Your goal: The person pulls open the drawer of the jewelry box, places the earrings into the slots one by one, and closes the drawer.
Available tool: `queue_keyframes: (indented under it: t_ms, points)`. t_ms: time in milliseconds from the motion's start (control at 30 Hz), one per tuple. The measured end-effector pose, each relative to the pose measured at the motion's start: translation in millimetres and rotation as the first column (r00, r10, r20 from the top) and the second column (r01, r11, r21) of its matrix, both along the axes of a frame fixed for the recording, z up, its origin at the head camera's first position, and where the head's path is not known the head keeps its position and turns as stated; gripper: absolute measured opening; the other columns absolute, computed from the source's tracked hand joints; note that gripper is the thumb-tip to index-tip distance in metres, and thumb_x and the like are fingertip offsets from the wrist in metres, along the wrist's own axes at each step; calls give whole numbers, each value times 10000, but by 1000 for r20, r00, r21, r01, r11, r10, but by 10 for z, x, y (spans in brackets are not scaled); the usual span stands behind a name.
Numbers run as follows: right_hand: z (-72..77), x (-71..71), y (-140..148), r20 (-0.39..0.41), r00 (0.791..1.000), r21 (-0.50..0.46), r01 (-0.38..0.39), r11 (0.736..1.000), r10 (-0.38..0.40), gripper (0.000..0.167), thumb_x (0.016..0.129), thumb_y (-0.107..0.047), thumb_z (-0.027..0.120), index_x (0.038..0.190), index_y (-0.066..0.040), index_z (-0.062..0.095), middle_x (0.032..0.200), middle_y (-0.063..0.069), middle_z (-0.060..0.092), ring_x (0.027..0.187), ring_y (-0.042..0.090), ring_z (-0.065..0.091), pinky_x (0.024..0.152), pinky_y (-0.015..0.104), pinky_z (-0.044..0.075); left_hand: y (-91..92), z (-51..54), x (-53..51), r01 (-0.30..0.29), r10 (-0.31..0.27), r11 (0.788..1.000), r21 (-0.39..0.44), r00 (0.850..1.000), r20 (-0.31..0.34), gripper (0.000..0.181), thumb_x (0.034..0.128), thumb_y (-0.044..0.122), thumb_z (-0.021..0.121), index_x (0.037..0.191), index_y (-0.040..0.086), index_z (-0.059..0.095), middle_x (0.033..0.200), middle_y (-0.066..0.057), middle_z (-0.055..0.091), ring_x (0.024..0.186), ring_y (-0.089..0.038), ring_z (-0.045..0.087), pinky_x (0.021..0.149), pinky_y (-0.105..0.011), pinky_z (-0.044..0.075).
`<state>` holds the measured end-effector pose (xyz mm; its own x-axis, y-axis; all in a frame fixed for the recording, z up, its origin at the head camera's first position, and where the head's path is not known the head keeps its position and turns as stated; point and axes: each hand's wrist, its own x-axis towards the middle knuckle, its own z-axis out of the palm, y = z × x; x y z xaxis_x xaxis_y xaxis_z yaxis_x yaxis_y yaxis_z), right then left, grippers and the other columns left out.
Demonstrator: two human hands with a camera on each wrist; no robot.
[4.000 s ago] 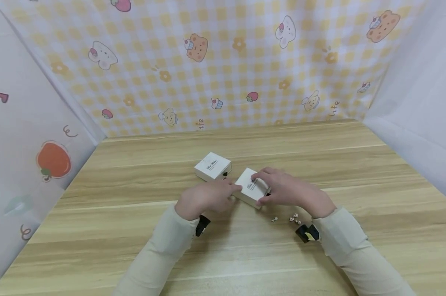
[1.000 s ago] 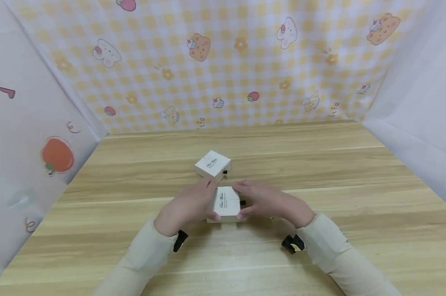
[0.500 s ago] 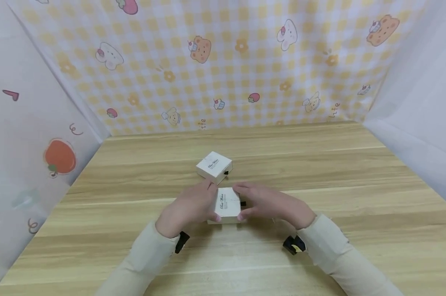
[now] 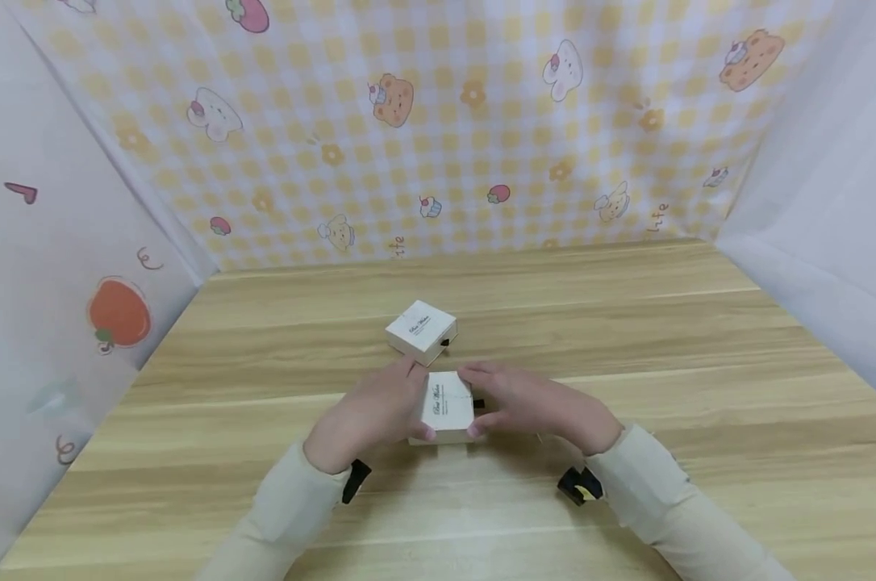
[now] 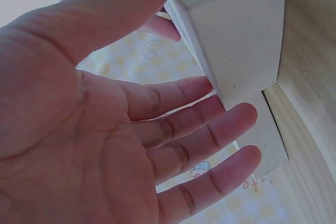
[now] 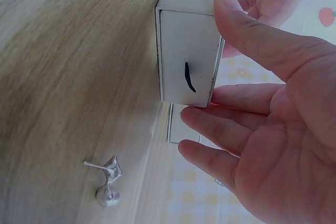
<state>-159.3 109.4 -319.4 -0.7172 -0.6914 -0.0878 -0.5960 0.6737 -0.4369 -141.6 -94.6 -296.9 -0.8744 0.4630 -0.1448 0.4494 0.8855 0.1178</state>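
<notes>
A small white drawer box (image 4: pixel 448 403) with black lettering on top lies flat, squared to me, on the wooden table. My left hand (image 4: pixel 365 415) grips its left side, thumb at the near corner and fingers at the far one. On the other side, my right hand (image 4: pixel 543 403) holds the box the same way. The right wrist view shows the drawer front (image 6: pixel 181 40) pushed in, with a black ribbon pull (image 6: pixel 188 77). Just behind stands a second white box (image 4: pixel 421 327), turned at an angle, its lettering up. What the boxes contain is hidden.
A small silvery earring-like piece (image 6: pixel 110 174) lies on the table near my right hand, mostly hidden in the head view. A yellow checked cloth (image 4: pixel 474 145) hangs along the table's back edge. White cloth walls (image 4: pixel 830 202) flank both sides.
Since four seconds ago, the near box has come left and towards me and turned square. My left hand now grips its left side instead of pointing at it. The last second shows hardly any movement.
</notes>
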Motion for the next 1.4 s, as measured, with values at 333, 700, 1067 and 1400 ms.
queue_keyframes:
  t_ms: [333,700,1067,1400]
  points:
    - [51,10,38,15,1000,16,20,1000,-21,792,783,-350,708,1410,-12,362,1466,166,347,1346,308,347,1076,452,313,9,-16,-12,11,-11,1000,17,1000,-1,751,690,423,792,1226,-11,497,1198,-99,509,902,-188,518,782,-339,472]
    - [58,-15,27,4,1000,8,3,1000,-3,775,802,-363,689,1412,-15,362,1464,165,353,1350,306,341,1075,454,315,-19,33,-22,16,-16,1000,8,1000,6,746,698,418,785,1232,-16,496,1196,-105,514,923,-188,514,839,-342,462]
    - [29,-6,-2,0,1000,21,-2,1000,2,774,799,-350,696,1404,3,365,1461,187,345,1343,321,348,1073,453,317,-62,9,-22,40,-41,999,24,999,24,750,707,427,779,1253,0,494,1238,-110,506,1024,-209,492,922,-368,425]
    - [28,4,-14,12,1000,31,-3,1000,2,778,812,-358,685,1414,2,348,1474,186,324,1347,313,344,1074,444,320,-17,-88,-2,100,-99,989,108,995,-19,829,745,465,735,1370,27,410,1400,-156,391,1242,-283,414,1018,-418,380]
